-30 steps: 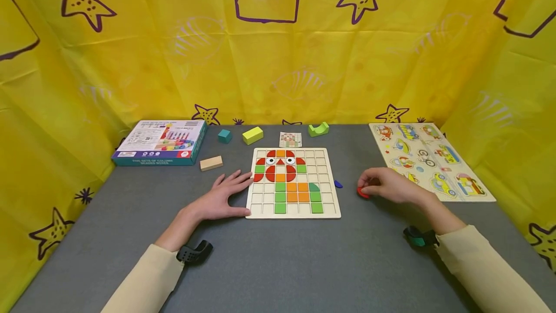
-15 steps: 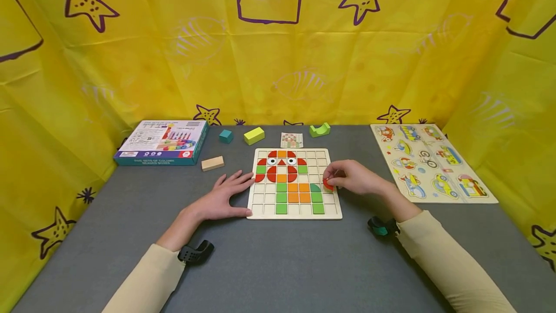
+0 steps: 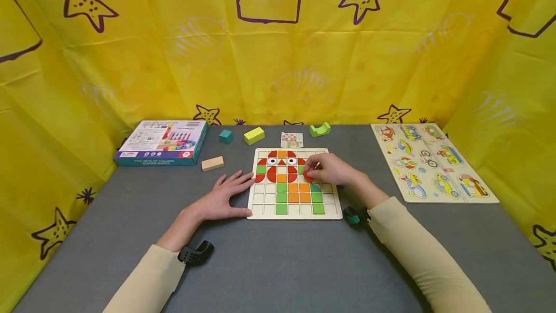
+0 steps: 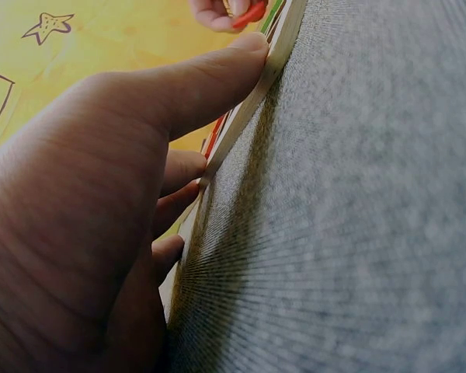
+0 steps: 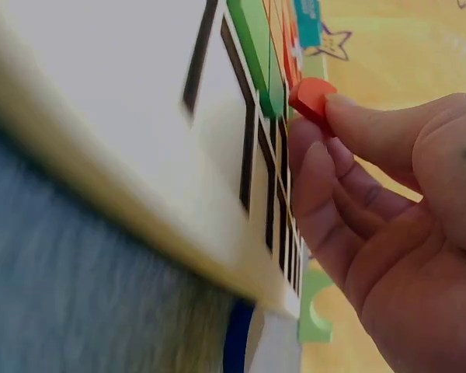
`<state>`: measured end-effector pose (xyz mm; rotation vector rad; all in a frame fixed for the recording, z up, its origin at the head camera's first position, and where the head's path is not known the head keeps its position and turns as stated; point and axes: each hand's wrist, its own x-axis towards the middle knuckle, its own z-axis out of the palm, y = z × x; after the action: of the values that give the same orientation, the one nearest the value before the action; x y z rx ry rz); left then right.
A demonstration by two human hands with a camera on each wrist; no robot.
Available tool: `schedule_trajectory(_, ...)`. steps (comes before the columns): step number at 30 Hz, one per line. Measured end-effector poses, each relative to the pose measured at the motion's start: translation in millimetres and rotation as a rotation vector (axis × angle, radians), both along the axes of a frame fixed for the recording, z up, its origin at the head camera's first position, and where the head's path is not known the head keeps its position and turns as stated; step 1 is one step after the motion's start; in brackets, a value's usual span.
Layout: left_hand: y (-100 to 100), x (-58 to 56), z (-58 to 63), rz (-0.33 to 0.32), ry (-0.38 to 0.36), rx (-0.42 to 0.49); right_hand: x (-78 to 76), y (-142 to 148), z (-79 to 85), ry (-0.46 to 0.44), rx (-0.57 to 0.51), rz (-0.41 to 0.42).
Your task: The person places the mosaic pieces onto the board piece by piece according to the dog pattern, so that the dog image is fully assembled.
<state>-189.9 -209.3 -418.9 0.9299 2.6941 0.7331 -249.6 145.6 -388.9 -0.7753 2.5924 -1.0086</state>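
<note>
A wooden grid board [image 3: 295,217] lies on the grey table, with red, orange and green tiles and two eye tiles forming a bird-like picture. Spread and nearly straight, the fingers of my left hand [image 3: 219,200] touch the board's left edge, thumb at the front corner. My right hand [image 3: 334,169] pinches a red tile [image 5: 314,99] with one rounded side between thumb and fingertips. It holds the tile low over the right part of the grid, below the green tile [image 3: 301,169] at the picture's right side. In the left wrist view the red tile [image 4: 251,14] shows beyond my thumb.
Behind the board are a small picture card [image 3: 291,140], a green arch block [image 3: 320,130], a yellow block [image 3: 254,135], a teal cube [image 3: 226,136] and a plain wooden block [image 3: 212,163]. A box [image 3: 160,144] stands left, a vehicle puzzle [image 3: 434,163] right. A blue piece [image 5: 239,334] lies beside the board.
My right hand has carried the red tile leftward from the table right of the board to over the grid. My left hand stays at the board's edge.
</note>
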Motion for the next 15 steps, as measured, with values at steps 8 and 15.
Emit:
schedule_trajectory(8, 0.9, 0.1, -1.1, 0.002, -0.009, 0.004, -5.5, -13.6, -1.8, -0.014, 0.046, 0.017)
schedule_trajectory(15, 0.3, -0.4, -0.7, 0.005, -0.002, -0.002, -5.9, -11.2, 0.4, -0.002, 0.084, 0.02)
